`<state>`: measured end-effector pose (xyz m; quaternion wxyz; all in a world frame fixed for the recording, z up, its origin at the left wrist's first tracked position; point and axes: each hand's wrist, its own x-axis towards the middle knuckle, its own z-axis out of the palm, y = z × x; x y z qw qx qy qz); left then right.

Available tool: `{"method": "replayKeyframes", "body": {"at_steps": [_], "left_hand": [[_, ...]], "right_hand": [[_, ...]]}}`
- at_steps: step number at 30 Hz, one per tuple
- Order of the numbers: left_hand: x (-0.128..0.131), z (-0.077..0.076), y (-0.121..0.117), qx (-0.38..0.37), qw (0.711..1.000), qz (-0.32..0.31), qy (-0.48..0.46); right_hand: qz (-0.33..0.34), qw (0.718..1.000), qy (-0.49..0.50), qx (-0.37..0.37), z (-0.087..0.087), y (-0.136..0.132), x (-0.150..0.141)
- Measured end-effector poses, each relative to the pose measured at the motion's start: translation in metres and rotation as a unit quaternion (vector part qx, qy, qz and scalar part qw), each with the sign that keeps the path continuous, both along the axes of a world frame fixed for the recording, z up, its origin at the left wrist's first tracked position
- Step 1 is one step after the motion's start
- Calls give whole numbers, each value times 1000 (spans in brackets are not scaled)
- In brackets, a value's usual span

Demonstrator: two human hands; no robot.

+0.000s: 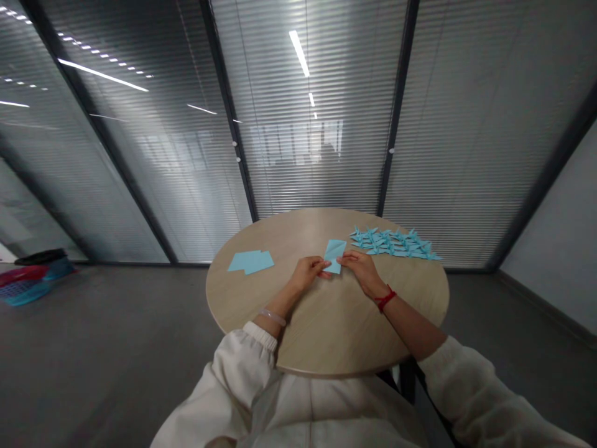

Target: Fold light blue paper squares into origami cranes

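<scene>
Between my two hands is a light blue sheet of origami paper (334,249), folded into a narrow upright rectangle with a crease across it. My left hand (309,272) pinches its lower left edge between thumb and fingers. On the other side, my right hand (360,267) grips the right edge with its fingertips. Flat blue paper sheets (252,261) lie overlapping on the left of the table. To the right, beyond my right hand, several folded blue paper cranes (394,242) sit in close rows.
The round wooden table (326,336) stands in front of me. Behind it rises a glass partition with blinds (321,174). Stacked plastic baskets (32,280) rest on the floor at far left. A white wall (555,242) is at the right.
</scene>
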<state>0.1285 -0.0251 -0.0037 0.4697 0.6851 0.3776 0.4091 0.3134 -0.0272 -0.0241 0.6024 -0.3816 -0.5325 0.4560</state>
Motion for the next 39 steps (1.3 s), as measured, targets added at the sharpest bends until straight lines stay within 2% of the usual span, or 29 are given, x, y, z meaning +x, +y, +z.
{"method": "replayKeyframes", "body": {"at_steps": [4, 11, 16, 18, 27, 32, 37, 39], "left_hand": [[0, -3, 2, -16, 999, -26, -12], [-3, -7, 7, -22, 999, -33, 14], [-4, -2, 6, 87, 995, 40, 29], [-5, 2, 5, 101, 993, 60, 27], [-4, 10, 1, 93, 993, 71, 22], [-4, 10, 1, 90, 991, 96, 7], [-4, 9, 3, 57, 995, 72, -25], [-4, 8, 4, 58, 994, 81, -37]], "right_hand": [[-29, 999, 17, -7, 3, -2, 1], [-28, 999, 13, -16, 3, -1, 0], [14, 999, -35, -22, 3, -3, -1], [34, 998, -46, -24, 2, -4, -2], [54, 997, -61, -20, 2, -5, -3], [80, 993, -82, -6, -3, -2, -4], [85, 991, -99, 2, -3, -4, -3], [96, 990, -105, 1, -2, -5, -4]]}}
